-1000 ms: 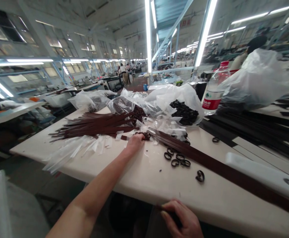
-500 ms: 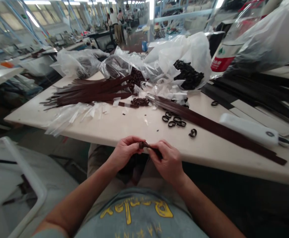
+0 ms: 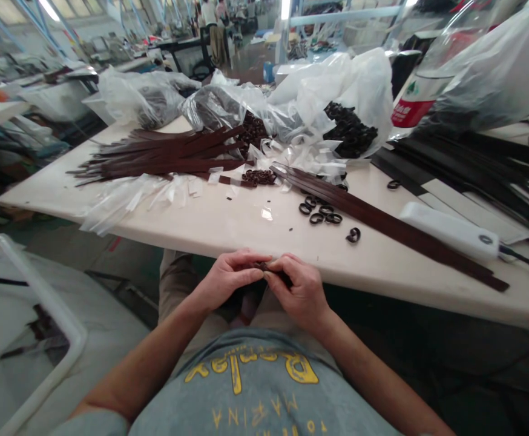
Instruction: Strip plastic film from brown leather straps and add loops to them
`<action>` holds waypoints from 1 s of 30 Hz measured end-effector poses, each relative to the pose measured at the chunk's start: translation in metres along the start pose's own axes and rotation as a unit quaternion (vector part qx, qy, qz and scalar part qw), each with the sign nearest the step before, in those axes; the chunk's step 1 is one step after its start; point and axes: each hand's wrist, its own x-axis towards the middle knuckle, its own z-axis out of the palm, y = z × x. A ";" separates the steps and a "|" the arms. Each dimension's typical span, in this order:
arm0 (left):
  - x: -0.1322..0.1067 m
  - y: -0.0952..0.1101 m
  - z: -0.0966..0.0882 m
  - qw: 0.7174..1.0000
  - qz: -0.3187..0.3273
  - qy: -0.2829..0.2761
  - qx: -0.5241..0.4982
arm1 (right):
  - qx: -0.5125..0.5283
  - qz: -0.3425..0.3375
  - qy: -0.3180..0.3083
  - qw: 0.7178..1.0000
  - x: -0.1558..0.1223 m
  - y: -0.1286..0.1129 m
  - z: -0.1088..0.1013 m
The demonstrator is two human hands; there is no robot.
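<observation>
At the six o'clock edge of a cream-topped table in a busy workshop, a person in a grey printed T-shirt bends both hands to one small dark brown piece, held just off the near rim, above the lap. The left hand has its grip pinched on one end; the right hand closes thumb and finger on the other, the two sets of fingertips all but meeting. The step in hand looks to be close fingertip shaping or joining of that piece, though the fingers mask its form. The next move seems to call for a steady left pinch while the right works the piece, without letting it slip.

Straight up at twelve o'clock lies a small heap of brown loops; at half past ten, a sheaf of brown strips; at two, a cluster of black-looking rings, with long brown straps slanting just past them.

A second ago the left hand was out at that heap; now it is back beside the right. Since half a second ago the fingertips have drawn closer, and less of the piece shows between them.
</observation>
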 end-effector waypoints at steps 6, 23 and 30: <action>-0.004 -0.006 0.003 0.996 0.083 0.044 0.011 | 0.059 0.044 -0.001 0.997 -0.001 -0.001 0.006; -0.015 0.007 -0.011 0.987 0.064 0.087 0.118 | -0.257 -0.016 -0.229 0.939 -0.012 0.011 0.002; -0.015 0.001 -0.011 0.996 0.014 0.039 0.079 | -0.201 -0.014 -0.283 0.938 -0.014 0.013 -0.001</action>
